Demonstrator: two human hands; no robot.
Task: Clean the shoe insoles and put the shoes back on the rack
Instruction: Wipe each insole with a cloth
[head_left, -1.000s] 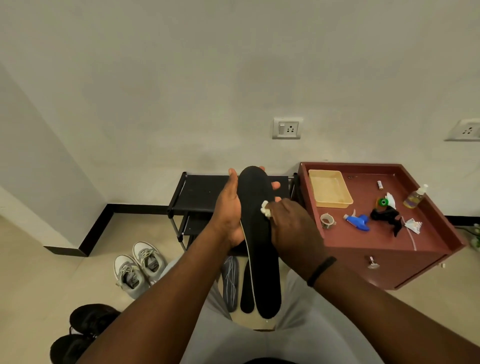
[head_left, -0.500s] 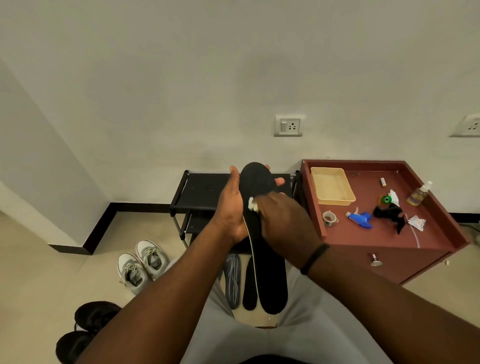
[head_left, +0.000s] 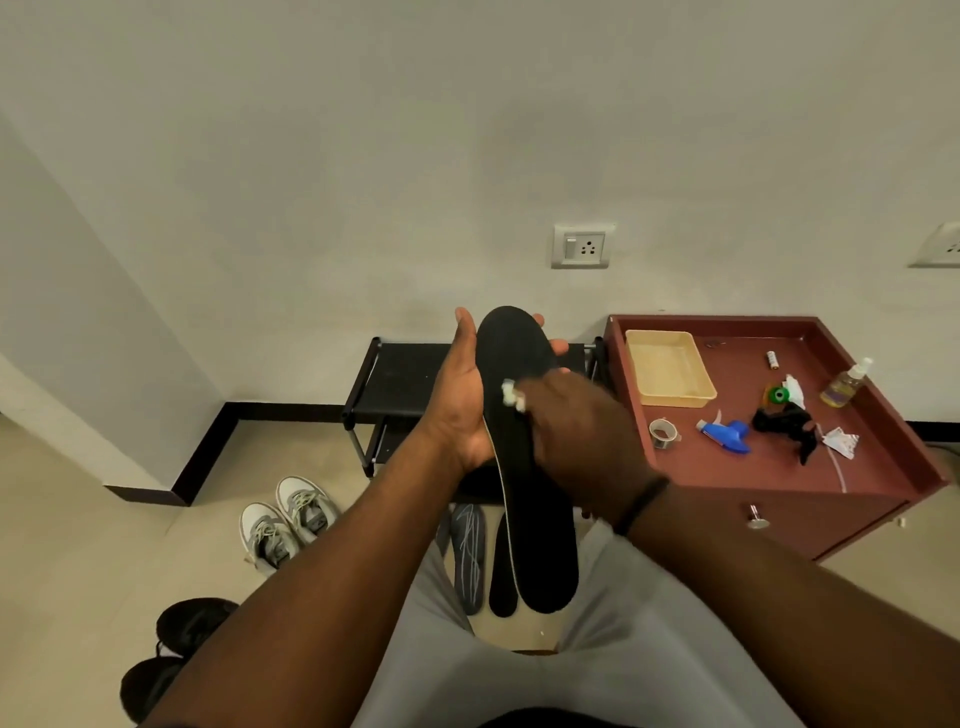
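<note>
Left hand (head_left: 462, 410) is cradling a long flat black foam insole (head_left: 524, 467), fingers curled behind. Right hand (head_left: 582, 441) is pinching a small crumpled white wad (head_left: 511, 395) against its matte surface.

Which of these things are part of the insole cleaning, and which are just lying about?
In use:
black insole, held by the left hand
white wipe, pinched in the right hand
grey insole on the floor
white sneakers
shoe rack

Lying about:
yellow tray
blue sprayer head
wall socket

Left hand (head_left: 462, 410) cupped, thumb up; right hand (head_left: 576, 431) grip pinched, blurred
</note>
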